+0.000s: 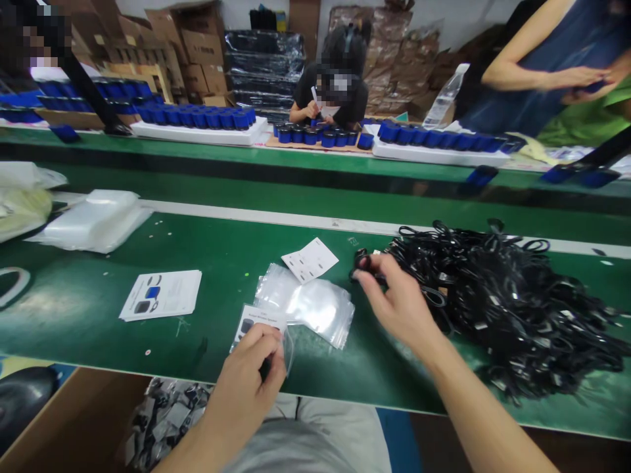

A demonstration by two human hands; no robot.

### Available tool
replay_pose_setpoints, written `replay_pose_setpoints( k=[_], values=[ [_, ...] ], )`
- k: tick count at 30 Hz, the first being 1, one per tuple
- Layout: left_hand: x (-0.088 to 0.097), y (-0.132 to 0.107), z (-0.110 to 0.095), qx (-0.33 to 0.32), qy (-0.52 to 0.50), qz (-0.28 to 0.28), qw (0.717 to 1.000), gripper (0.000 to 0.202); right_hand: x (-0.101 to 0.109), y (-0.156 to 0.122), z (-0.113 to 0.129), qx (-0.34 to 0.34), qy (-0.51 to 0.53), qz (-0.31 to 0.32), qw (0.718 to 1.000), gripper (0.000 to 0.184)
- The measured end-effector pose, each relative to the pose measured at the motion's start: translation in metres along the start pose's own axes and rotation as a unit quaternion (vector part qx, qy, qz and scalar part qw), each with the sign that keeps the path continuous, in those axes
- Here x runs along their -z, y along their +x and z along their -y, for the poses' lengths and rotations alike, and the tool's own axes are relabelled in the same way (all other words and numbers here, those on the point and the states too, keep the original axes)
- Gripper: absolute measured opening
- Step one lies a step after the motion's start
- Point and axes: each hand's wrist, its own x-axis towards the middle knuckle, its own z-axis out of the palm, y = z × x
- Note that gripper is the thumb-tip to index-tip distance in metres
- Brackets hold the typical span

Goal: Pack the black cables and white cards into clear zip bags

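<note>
My left hand [259, 361] is closed on a small clear plastic bag [290, 351] with a printed leaflet [246, 320] in or against it. Between the thumb and fingers of my right hand [394, 292] is a black coiled cable [361, 259], just left of a big tangled heap of black cables [493, 295]. Flat clear bags [315, 305] lie fanned out between my hands. One loose leaflet [311, 259] rests partly over their top edge. A stack of printed leaflets [162, 295] sits to the left.
A pile of plastic bags [91, 220] and a tape roll [12, 286] lie at the left. Below the table edge, a carton [93, 414] holds bagged items [170, 414]. Across the belt, two people work near rows of blue cylinders [197, 117] and a bottle [446, 98].
</note>
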Motion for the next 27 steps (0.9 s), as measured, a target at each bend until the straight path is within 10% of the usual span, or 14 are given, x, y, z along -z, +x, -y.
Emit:
replay_pose_setpoints(
  k=[4,12,17,21,24,27],
  values=[
    [0.000,0.000,0.003,-0.009,-0.020,-0.002,1.000,0.018,-0.009,-0.038,0.061,-0.021,0.329,0.246,0.911,0.019],
    [0.002,-0.008,0.001,-0.013,0.011,-0.042,0.999,0.017,-0.028,-0.056,0.083,-0.053,0.141,0.230,0.961,0.030],
    [0.003,-0.012,-0.001,-0.029,0.060,-0.037,0.997,0.016,-0.017,-0.060,0.077,-0.053,0.358,0.242,0.900,0.048],
    [0.000,-0.014,-0.004,-0.039,0.089,-0.036,0.995,0.016,-0.030,-0.062,0.074,-0.178,0.443,0.237,0.846,0.027],
    [0.000,-0.015,-0.006,-0.044,0.092,-0.032,0.994,0.016,-0.039,-0.061,0.075,-0.258,0.414,0.181,0.854,0.007],
    [0.000,-0.017,-0.007,-0.055,0.099,-0.036,0.993,0.016,-0.039,-0.060,0.079,-0.196,0.365,0.166,0.895,0.015]
  ],
)
